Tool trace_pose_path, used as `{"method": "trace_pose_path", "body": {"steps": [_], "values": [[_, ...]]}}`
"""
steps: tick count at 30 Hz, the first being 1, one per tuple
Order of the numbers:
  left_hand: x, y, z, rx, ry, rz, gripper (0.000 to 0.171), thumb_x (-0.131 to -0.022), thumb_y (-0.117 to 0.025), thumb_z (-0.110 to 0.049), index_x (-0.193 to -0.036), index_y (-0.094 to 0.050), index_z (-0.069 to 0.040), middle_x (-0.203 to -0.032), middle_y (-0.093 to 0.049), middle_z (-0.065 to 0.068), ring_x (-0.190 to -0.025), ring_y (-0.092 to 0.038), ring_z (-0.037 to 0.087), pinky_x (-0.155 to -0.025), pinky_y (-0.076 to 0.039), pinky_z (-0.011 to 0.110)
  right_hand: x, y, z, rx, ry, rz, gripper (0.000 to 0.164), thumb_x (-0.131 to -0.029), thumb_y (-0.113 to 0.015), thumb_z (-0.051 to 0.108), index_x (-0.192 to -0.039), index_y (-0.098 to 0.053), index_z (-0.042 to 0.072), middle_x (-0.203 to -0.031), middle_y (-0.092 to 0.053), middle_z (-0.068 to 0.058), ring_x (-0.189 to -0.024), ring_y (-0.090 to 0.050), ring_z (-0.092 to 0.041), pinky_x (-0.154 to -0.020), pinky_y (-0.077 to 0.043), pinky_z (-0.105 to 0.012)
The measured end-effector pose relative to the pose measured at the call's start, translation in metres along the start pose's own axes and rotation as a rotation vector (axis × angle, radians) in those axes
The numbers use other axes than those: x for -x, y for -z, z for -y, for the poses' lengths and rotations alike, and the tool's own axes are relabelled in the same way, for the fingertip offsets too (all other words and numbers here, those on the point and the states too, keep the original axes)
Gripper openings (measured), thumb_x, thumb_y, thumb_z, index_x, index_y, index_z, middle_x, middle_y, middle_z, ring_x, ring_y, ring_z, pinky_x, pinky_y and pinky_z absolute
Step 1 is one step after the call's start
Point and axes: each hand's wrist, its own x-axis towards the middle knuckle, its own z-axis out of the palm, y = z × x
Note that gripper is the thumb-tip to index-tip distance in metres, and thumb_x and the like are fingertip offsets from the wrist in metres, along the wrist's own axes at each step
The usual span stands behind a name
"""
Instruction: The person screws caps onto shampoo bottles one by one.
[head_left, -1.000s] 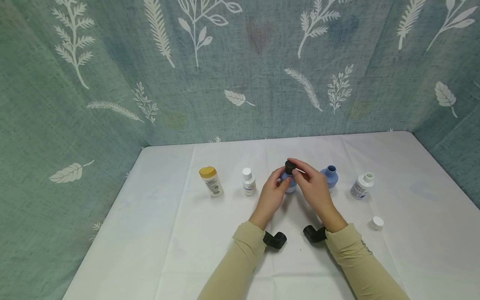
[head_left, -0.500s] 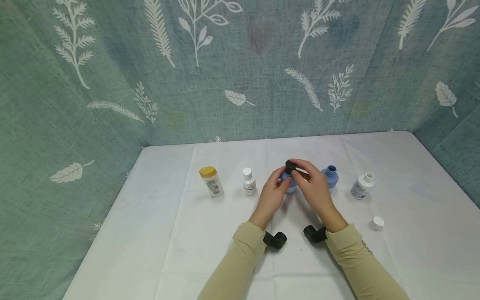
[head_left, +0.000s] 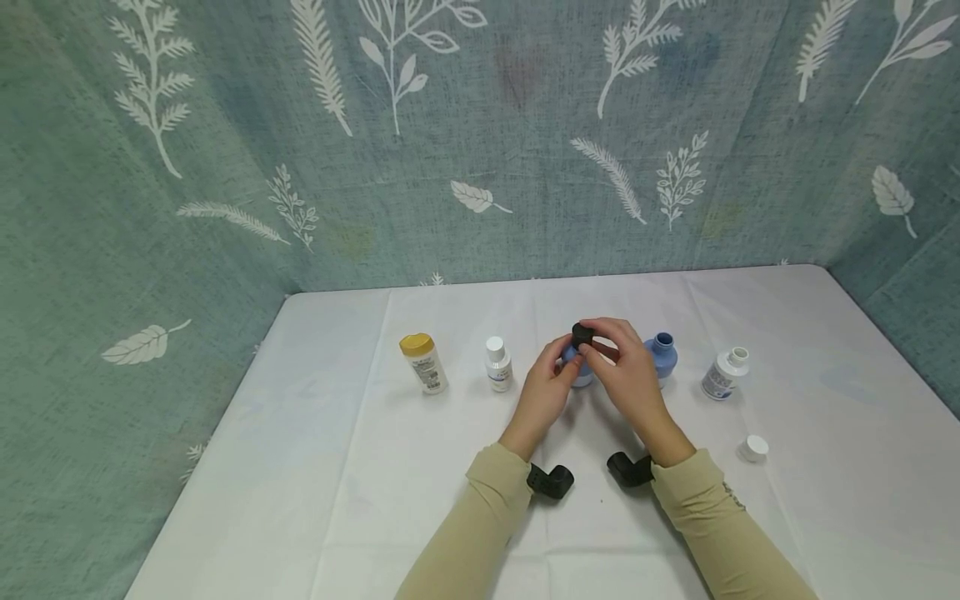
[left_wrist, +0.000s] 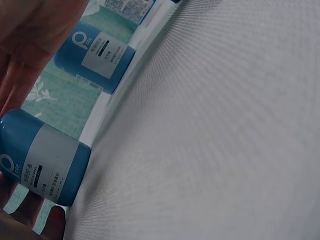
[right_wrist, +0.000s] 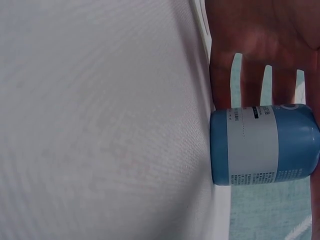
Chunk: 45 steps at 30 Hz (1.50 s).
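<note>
A small blue bottle point(head_left: 582, 377) with a pale label stands upright on the table between both hands. My left hand point(head_left: 542, 392) grips its side, with the fingers around it in the left wrist view. At the top, my right hand point(head_left: 628, 371) pinches the bottle's black cap point(head_left: 581, 335) between thumb and fingers. The right wrist view shows the blue bottle point(right_wrist: 255, 145) in front of the right hand's lower fingers. Just right of the right hand stands a second blue bottle point(head_left: 663, 357), uncapped and partly hidden by that hand.
Farther right are an uncapped white bottle point(head_left: 722, 377) and a loose white cap point(head_left: 753, 448) nearer the front. To the left stand a white bottle with a white cap point(head_left: 498, 367) and a white bottle with a yellow cap point(head_left: 424, 365). A patterned curtain point(head_left: 480, 242) hangs behind the table.
The fingers of my right hand have turned slightly at the black cap, the thumb shifting a little left. The left hand and the bottles stay in place.
</note>
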Motion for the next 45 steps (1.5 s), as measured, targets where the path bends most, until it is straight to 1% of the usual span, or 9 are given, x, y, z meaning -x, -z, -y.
{"method": "trace_pose_path", "body": {"steps": [6,8,10,14,20,24,31,39,45], "values": [[0.0,0.001,0.0,-0.001,-0.005,0.001,0.04,-0.094,-0.051,-0.029,-0.133,-0.047,-0.023,-0.135,-0.048,-0.004,-0.124,-0.043,0.012,-0.1,-0.039,0.035,0.001,0.002,0.003,0.016,-0.007,-0.001,0.03,-0.089,-0.051,-0.005,-0.117,-0.059,-0.002,-0.122,-0.054,-0.016,-0.113,-0.053,-0.026,-0.087,-0.046,-0.02],[0.0,0.001,0.0,0.002,-0.007,0.004,0.04,-0.094,-0.051,-0.029,-0.134,-0.047,-0.023,-0.136,-0.048,-0.003,-0.126,-0.042,0.012,-0.101,-0.037,0.035,0.001,0.002,0.005,0.035,-0.02,0.0,0.032,-0.089,-0.048,-0.006,-0.118,-0.059,-0.001,-0.123,-0.056,-0.015,-0.111,-0.054,-0.025,-0.083,-0.044,-0.014],[0.0,0.001,0.001,0.003,-0.008,0.008,0.041,-0.094,-0.051,-0.029,-0.134,-0.046,-0.022,-0.136,-0.047,-0.003,-0.127,-0.041,0.013,-0.102,-0.036,0.036,0.001,0.002,0.006,0.052,-0.032,0.009,0.034,-0.089,-0.045,-0.008,-0.12,-0.059,0.0,-0.124,-0.056,-0.015,-0.105,-0.056,-0.026,-0.077,-0.042,-0.011],[0.0,0.001,0.001,0.005,-0.001,0.007,0.041,-0.094,-0.051,-0.029,-0.134,-0.046,-0.022,-0.136,-0.047,-0.003,-0.128,-0.04,0.013,-0.103,-0.036,0.036,0.002,0.001,0.003,0.065,-0.051,0.016,0.038,-0.089,-0.042,-0.009,-0.121,-0.059,0.002,-0.124,-0.058,-0.015,-0.092,-0.053,-0.027,-0.068,-0.038,-0.014],[0.001,0.001,0.001,0.002,0.001,-0.001,0.041,-0.094,-0.051,-0.029,-0.134,-0.047,-0.023,-0.136,-0.048,-0.003,-0.127,-0.041,0.013,-0.102,-0.037,0.035,0.0,-0.001,-0.023,0.038,-0.047,0.015,0.033,-0.092,-0.049,0.003,-0.123,-0.059,0.012,-0.122,-0.059,-0.008,-0.111,-0.056,-0.02,-0.081,-0.041,-0.008],[0.001,0.0,0.002,0.005,0.002,-0.002,0.04,-0.094,-0.052,-0.029,-0.133,-0.047,-0.023,-0.136,-0.048,-0.004,-0.127,-0.041,0.012,-0.102,-0.037,0.035,-0.001,-0.001,-0.032,0.012,-0.036,0.014,0.032,-0.093,-0.051,0.009,-0.124,-0.057,0.016,-0.122,-0.059,-0.006,-0.114,-0.055,-0.018,-0.085,-0.043,-0.01],[0.0,-0.001,0.001,0.004,0.01,-0.005,0.04,-0.094,-0.051,-0.028,-0.134,-0.047,-0.023,-0.136,-0.048,-0.005,-0.127,-0.041,0.012,-0.102,-0.037,0.036,-0.002,-0.001,-0.032,-0.015,-0.038,0.014,0.033,-0.092,-0.052,0.005,-0.124,-0.057,0.013,-0.122,-0.058,-0.008,-0.115,-0.053,-0.018,-0.089,-0.044,-0.017],[0.0,0.001,-0.001,-0.002,0.008,-0.005,0.04,-0.094,-0.052,-0.03,-0.133,-0.048,-0.024,-0.135,-0.048,-0.005,-0.125,-0.043,0.013,-0.1,-0.039,0.036,0.0,0.001,-0.001,-0.017,-0.015,0.013,0.035,-0.088,-0.055,-0.003,-0.123,-0.054,-0.003,-0.117,-0.055,-0.019,-0.111,-0.053,-0.03,-0.091,-0.046,-0.031],[0.0,0.001,0.0,-0.004,0.009,-0.002,0.04,-0.094,-0.051,-0.031,-0.133,-0.048,-0.026,-0.135,-0.048,-0.007,-0.126,-0.042,0.013,-0.101,-0.038,0.035,-0.001,0.002,0.002,-0.003,-0.019,0.022,0.035,-0.087,-0.057,-0.001,-0.122,-0.055,-0.001,-0.116,-0.053,-0.016,-0.111,-0.052,-0.027,-0.091,-0.046,-0.038]]}}
